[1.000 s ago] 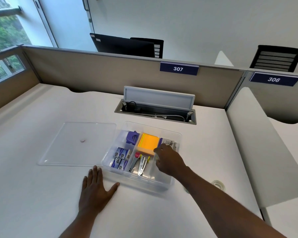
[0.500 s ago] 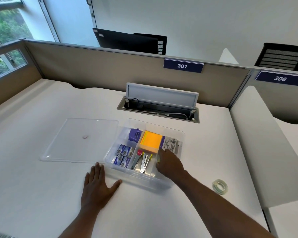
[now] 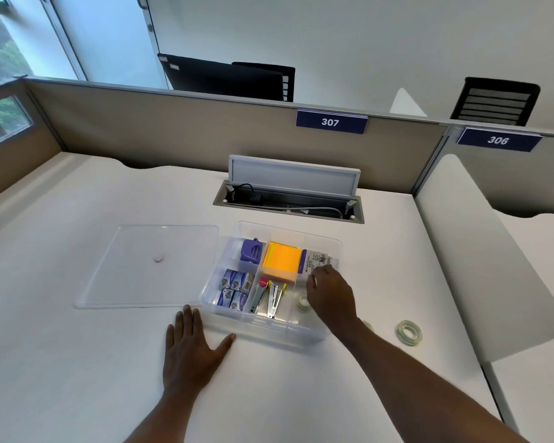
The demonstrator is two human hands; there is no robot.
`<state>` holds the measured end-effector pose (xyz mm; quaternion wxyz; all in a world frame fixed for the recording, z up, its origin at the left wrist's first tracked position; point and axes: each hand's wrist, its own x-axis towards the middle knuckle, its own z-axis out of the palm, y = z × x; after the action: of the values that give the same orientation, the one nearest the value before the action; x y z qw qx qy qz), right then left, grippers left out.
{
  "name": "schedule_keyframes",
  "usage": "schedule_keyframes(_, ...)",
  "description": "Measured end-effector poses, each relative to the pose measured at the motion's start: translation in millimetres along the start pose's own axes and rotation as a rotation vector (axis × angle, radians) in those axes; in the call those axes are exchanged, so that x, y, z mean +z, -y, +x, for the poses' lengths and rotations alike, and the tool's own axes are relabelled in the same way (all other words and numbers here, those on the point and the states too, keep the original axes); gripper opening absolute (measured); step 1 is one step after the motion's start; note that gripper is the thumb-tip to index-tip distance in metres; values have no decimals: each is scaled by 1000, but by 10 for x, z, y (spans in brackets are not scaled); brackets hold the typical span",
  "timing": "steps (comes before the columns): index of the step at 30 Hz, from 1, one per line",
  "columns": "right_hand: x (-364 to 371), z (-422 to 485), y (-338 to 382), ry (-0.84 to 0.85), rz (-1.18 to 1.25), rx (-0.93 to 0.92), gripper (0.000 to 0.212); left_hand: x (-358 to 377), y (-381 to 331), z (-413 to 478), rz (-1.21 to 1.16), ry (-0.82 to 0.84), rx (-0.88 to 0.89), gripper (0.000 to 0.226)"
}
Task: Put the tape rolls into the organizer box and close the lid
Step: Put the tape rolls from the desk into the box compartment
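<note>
My right hand (image 3: 328,294) hangs over the right compartment of the clear organizer box (image 3: 314,337), fingers curled loosely and gripping nothing I can make out. One tape roll (image 3: 302,302) lies in that compartment just beside my knuckles. Another tape roll (image 3: 409,332) sits near the desk's (image 3: 77,362) right edge (well apart from the box). My left hand (image 3: 192,350) presses flat, fingers spread, at the box's front-left corner. The lid (image 3: 151,266) lies flat to the box's left.

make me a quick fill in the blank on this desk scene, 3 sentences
1. The clear lid lies flat on the desk to the ____ of the organizer box.
2. The left hand rests ____ on the desk.
3. One tape roll lies on the desk, ____ the box, while the right hand reaches into it.

Missing words: left; flat; outside
</note>
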<state>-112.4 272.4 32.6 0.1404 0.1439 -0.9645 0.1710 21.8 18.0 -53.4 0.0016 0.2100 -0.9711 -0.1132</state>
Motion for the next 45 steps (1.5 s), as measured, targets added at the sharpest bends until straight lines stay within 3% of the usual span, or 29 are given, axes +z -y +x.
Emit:
schedule_keyframes(4, -194, 7, -262, -83, 46, 325, 10, -11, 11, -7, -1, 11, 14, 111)
schedule_keyframes(8, -252, -219, -611, 195, -4, 525, 29, -8, 13, -6, -3, 17, 18, 112)
schedule_keyframes(12, -258, -460, -777, 472, -51, 450, 40, 5, 20, -7, -20, 16, 19, 112)
schedule_keyframes(15, -305, -506, -763, 576, -124, 418, 38, -4, 25, -7, -22, 18, 23, 112)
schedule_keyframes(22, -299, -587, -716, 478, -66, 400, 35, -9, 29, -11, -28, 9, 31, 112)
schedule_keyframes(28, -258, -646, -600, 570, -62, 314, 60, -9, 25, -10, -43, 9, 31, 113)
schedule_keyframes(33, -250, -651, -515, 425, -114, 329, 34, -29, 23, -12, -54, 10, 29, 113)
schedule_keyframes(37, -391, -429, -434, 164, -108, 408, 42, -36, 17, -22, -51, 8, 32, 112)
schedule_keyframes(40, -485, -175, -349, 105, 34, 325, 48, -40, 17, -29, -49, 7, 35, 113)
schedule_keyframes(45, -459, 52, -97, 495, 101, 116, 43, -48, 15, -25, -50, 7, 39, 114)
